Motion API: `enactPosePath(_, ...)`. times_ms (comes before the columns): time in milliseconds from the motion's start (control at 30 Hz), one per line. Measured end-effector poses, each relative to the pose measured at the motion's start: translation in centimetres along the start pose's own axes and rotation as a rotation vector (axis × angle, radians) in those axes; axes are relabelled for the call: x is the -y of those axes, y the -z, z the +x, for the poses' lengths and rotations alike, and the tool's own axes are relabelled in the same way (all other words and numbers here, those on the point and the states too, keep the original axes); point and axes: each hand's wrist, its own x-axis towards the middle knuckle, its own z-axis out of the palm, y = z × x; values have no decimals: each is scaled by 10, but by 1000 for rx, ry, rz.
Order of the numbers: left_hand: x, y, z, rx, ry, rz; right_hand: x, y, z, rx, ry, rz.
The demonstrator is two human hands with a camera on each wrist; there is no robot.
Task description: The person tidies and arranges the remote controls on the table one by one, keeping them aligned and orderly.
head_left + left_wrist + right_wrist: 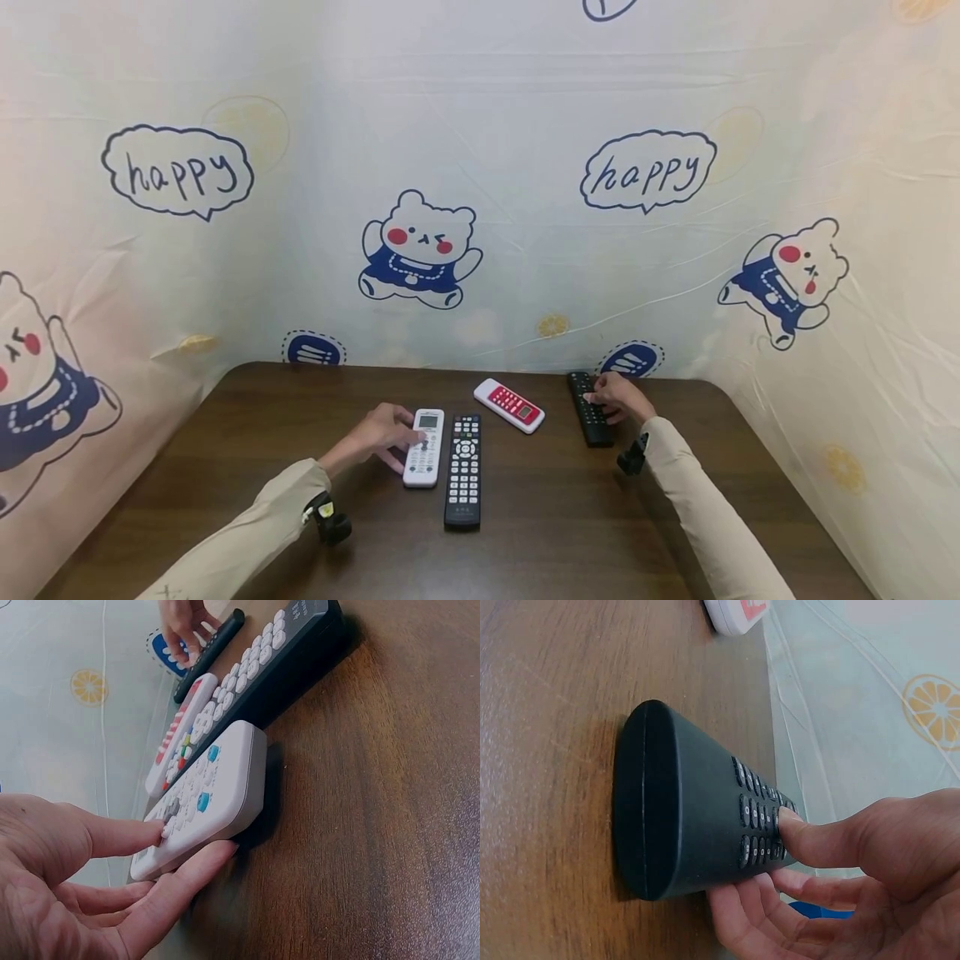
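My left hand [386, 435] is at a white remote control [424, 462] with a small grey screen. In the left wrist view its thumb lies on the buttons, and the other fingers are along the near side edge, pinching it. The right hand [621, 398] holds a black remote control [596, 432] the same way. Its thumb presses on the dark buttons in the right wrist view, with fingertips against the side. Both remotes lie on the table. Between them are a longer black remote with white buttons [463, 479] and a white remote with a red face [510, 406].
The dark wooden table [555, 533] ends at a pale cloth backdrop [525, 250] printed with bears and "happy" bubbles. The long black remote lies close beside the white one. The red-faced remote lies slanted further back.
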Motion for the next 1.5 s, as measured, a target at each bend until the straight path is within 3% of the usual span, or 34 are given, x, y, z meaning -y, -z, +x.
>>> enactPosePath(967,-1,-2,-3,-15,-17,14,5,0,-2,-18,-40,-47)
enactPosePath(1300,0,-7,1,-17,-24,-1,2,7,-6,-65,2,-125)
enactPosePath(1500,0,-6,0,-33,0,-2,13,3,-11,-90,61,-190)
